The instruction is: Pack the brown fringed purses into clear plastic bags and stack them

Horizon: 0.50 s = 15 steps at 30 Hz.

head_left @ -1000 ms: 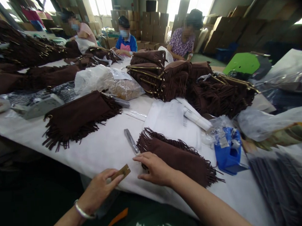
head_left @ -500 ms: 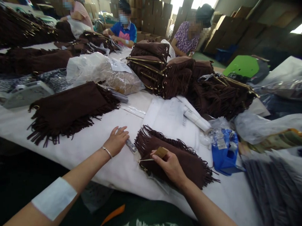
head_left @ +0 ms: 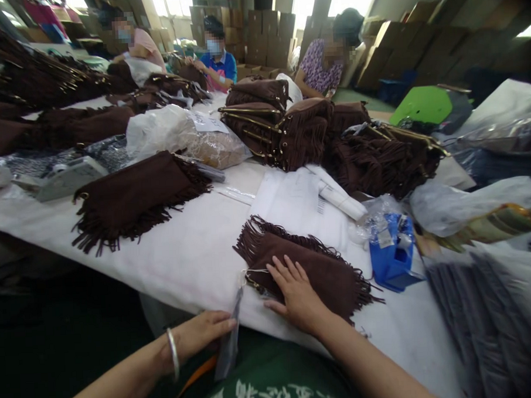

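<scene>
A dark brown fringed bag [head_left: 315, 264] lies flat on the white-covered table, with fringe along its far side and both ends. My right hand [head_left: 298, 297] rests on it, palm down and fingers spread. A white string [head_left: 256, 271] runs from under these fingers to the bag's near left corner; whatever tag it carries is hidden. From that corner a narrow grey strip in clear plastic [head_left: 233, 335] hangs over the table edge. My left hand [head_left: 212, 327] is closed at the strip, fingertips against it. Farther left lies another brown fringed bag [head_left: 135, 190].
Stacked brown bags [head_left: 284, 125] stand beyond white sheets [head_left: 287, 192]. A blue tape dispenser [head_left: 391, 255] is to the right, beside dark plastic-wrapped pieces [head_left: 477, 319]. A stuffed clear plastic bag [head_left: 187, 135] lies farther back. Several people sit across the table.
My left hand has come back toward my body, and the plastic-wrapped strip now hangs over the edge. My right hand has let go of a brown-gold tag and flattened on the bag.
</scene>
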### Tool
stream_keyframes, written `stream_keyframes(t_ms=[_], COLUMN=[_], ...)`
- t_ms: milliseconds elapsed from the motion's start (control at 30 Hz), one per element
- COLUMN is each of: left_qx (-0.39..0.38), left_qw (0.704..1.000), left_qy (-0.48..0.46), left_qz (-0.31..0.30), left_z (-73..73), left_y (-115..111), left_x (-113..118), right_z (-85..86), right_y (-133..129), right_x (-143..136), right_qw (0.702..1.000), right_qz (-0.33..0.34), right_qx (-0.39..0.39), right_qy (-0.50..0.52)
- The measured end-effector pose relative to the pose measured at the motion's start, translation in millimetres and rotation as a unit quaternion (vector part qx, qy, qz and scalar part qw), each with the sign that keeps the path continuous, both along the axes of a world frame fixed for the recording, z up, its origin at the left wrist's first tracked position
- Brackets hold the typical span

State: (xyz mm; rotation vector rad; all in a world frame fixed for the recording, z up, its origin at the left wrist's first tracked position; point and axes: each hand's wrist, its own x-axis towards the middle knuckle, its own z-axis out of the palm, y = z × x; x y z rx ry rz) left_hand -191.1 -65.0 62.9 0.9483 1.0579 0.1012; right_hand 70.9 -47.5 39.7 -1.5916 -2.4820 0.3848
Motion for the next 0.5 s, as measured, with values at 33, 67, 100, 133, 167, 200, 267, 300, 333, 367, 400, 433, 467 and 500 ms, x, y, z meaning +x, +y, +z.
stream_keyframes(t_ms=[33,67,100,133,167,200,267,300,333,367,400,433,467,500], left_qx=[-0.049,-0.089,-0.115,-0.127,-0.131,-0.131,-0.126,-0.122,-0.114,-0.105,-0.095,-0.087,-0.08,-0.077], left_qw=[0.998,0.993,0.988,0.983,0.981,0.979,0.978,0.978,0.978,0.979,0.981,0.983,0.985,0.988], left_qy=[-0.018,-0.03,-0.037,-0.046,-0.055,-0.065,-0.076,-0.079,-0.081,-0.082,-0.084,-0.085,-0.086,-0.086], left_qz=[0.034,0.067,0.1,0.121,0.135,0.143,0.148,0.15,0.153,0.153,0.149,0.14,0.126,0.106], left_z=[-3.4,-7.0,-10.7,-14.5,-18.3,-22.1,-29.2,-32.2,-34.6,-36.1,-36.5,-35.9,-34.3,-31.8], left_y=[-3.3,-5.8,-7.8,-9.6,-11.4,-13.2,-16.8,-18.3,-19.2,-19.6,-19.4,-18.5,-17.2,-15.4], left_x=[8.8,17.4,26.3,35.9,46.3,57.8,82.9,95.6,107.2,116.9,123.8,127.2,126.7,122.2], right_z=[-1.2,-2.7,-3.9,-4.5,-4.1,-2.4,4.5,9.2,14.3,19.3,23.6,26.5,27.6,26.5], right_y=[-2.0,-3.2,-3.6,-3.2,-1.8,0.2,5.3,7.8,9.7,10.6,10.3,8.5,5.3,0.7], right_x=[-1.1,-1.3,-0.7,0.2,1.4,2.4,3.7,4.0,4.0,3.8,3.4,2.9,2.1,1.0], right_qw=[0.999,0.998,0.997,0.996,0.995,0.993,0.989,0.986,0.983,0.979,0.976,0.975,0.976,0.979], right_qz=[0.019,0.03,0.035,0.041,0.046,0.052,0.062,0.066,0.068,0.07,0.067,0.062,0.056,0.052], right_qx=[-0.02,-0.033,-0.041,-0.048,-0.058,-0.07,-0.107,-0.131,-0.156,-0.18,-0.197,-0.205,-0.202,-0.19], right_qy=[-0.025,-0.045,-0.059,-0.069,-0.074,-0.077,-0.077,-0.075,-0.071,-0.065,-0.058,-0.053,-0.05,-0.049])
